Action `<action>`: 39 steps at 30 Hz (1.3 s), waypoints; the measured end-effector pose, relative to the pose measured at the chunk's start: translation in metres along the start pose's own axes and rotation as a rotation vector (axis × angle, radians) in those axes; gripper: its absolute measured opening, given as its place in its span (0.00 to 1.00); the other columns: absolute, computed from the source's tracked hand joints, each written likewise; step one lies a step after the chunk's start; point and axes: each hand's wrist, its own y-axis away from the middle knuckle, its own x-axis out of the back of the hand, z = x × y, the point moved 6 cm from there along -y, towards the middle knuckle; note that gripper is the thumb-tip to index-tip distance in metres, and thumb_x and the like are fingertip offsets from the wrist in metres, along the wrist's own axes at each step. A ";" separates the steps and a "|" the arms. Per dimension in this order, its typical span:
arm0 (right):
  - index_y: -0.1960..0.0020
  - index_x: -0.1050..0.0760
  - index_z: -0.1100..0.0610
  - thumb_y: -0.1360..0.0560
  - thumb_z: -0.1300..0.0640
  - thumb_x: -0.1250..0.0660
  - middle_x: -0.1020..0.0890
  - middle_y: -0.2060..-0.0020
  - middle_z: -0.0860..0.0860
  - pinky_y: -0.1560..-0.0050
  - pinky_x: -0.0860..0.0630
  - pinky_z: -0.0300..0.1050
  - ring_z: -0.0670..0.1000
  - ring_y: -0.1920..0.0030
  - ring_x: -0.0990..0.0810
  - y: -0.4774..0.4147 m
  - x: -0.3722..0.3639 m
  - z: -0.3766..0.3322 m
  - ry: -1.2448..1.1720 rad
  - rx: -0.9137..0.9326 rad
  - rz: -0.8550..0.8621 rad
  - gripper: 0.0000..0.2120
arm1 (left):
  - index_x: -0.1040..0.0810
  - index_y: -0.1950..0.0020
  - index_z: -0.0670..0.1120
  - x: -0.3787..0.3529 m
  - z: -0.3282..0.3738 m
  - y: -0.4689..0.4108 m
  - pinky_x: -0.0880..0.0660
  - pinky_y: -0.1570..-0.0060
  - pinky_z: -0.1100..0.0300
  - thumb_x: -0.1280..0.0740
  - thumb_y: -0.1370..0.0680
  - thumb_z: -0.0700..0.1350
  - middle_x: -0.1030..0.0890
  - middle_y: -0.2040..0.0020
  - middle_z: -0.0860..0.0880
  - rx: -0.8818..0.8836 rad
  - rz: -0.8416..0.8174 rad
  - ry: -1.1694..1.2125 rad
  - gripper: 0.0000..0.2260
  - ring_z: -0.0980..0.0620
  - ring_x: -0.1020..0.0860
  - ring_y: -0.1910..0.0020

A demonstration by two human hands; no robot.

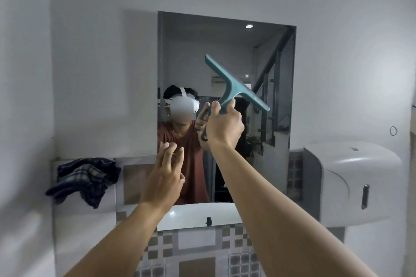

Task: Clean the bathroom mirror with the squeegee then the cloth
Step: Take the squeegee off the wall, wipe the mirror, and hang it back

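Bathroom mirror, right hand grip clamped round squeegee, left hand grip apart

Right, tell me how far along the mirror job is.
Done: nothing the picture can confirm. In hand: the right hand grips the squeegee, raised and tilted before the mirror; the left hand is open, empty. Left: the cloth wipe; it lies bunched left of the mirror.

I read the squeegee as smooth teal plastic with a dull sheen. The mirror is glossy glass. The cloth is soft checked woven fabric, crumpled and matt. The dispenser looks like glossy white moulded plastic. The wall is matt white paint, and the tiles look smooth.
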 end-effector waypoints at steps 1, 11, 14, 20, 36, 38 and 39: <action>0.28 0.30 0.55 0.19 0.44 0.39 0.15 0.53 0.49 0.43 0.20 0.58 0.54 0.49 0.16 0.003 -0.003 0.000 0.005 0.002 -0.011 0.24 | 0.26 0.27 0.39 0.000 0.000 0.000 0.19 0.42 0.47 0.18 0.35 0.44 0.27 0.30 0.36 0.007 0.006 0.006 0.38 0.35 0.28 0.29; 0.27 0.34 0.47 0.18 0.42 0.40 0.17 0.63 0.48 0.58 0.17 0.58 0.55 0.59 0.15 0.036 -0.020 -0.006 0.190 0.224 -0.169 0.22 | 0.32 0.23 0.41 -0.008 -0.007 0.002 0.22 0.37 0.49 0.19 0.33 0.49 0.34 0.26 0.39 0.004 -0.048 -0.009 0.42 0.38 0.37 0.23; 0.25 0.35 0.49 0.18 0.43 0.40 0.15 0.53 0.53 0.56 0.17 0.57 0.57 0.55 0.16 0.048 -0.013 -0.004 0.328 0.369 -0.252 0.24 | 0.33 0.23 0.40 -0.009 -0.006 0.001 0.21 0.38 0.47 0.19 0.33 0.47 0.34 0.25 0.39 0.014 -0.069 0.025 0.42 0.37 0.38 0.22; 0.22 0.36 0.46 0.18 0.42 0.40 0.16 0.45 0.51 0.50 0.19 0.54 0.56 0.45 0.18 0.041 0.011 0.002 0.466 0.439 -0.306 0.25 | 0.29 0.25 0.40 -0.010 -0.010 0.002 0.16 0.47 0.50 0.17 0.34 0.48 0.30 0.25 0.39 0.012 -0.105 -0.009 0.41 0.39 0.33 0.24; 0.22 0.40 0.38 0.17 0.42 0.45 0.21 0.53 0.50 0.59 0.23 0.49 0.55 0.58 0.20 -0.047 0.109 0.017 1.010 0.817 -0.441 0.24 | 0.28 0.28 0.35 0.000 -0.002 0.005 0.24 0.38 0.48 0.17 0.36 0.47 0.27 0.29 0.34 -0.031 -0.019 -0.016 0.42 0.34 0.29 0.27; 0.22 0.39 0.39 0.17 0.44 0.44 0.21 0.53 0.49 0.61 0.27 0.47 0.55 0.58 0.20 -0.055 0.119 0.022 1.034 0.809 -0.435 0.23 | 0.32 0.25 0.35 -0.003 -0.003 0.005 0.27 0.33 0.46 0.18 0.35 0.49 0.28 0.28 0.33 -0.058 -0.023 -0.035 0.44 0.34 0.31 0.26; 0.22 0.39 0.38 0.17 0.44 0.44 0.22 0.54 0.49 0.61 0.27 0.47 0.54 0.58 0.21 -0.057 0.125 0.025 1.039 0.797 -0.424 0.23 | 0.34 0.23 0.35 -0.005 -0.003 0.005 0.30 0.30 0.45 0.19 0.33 0.50 0.29 0.27 0.34 -0.072 -0.036 -0.051 0.45 0.34 0.33 0.25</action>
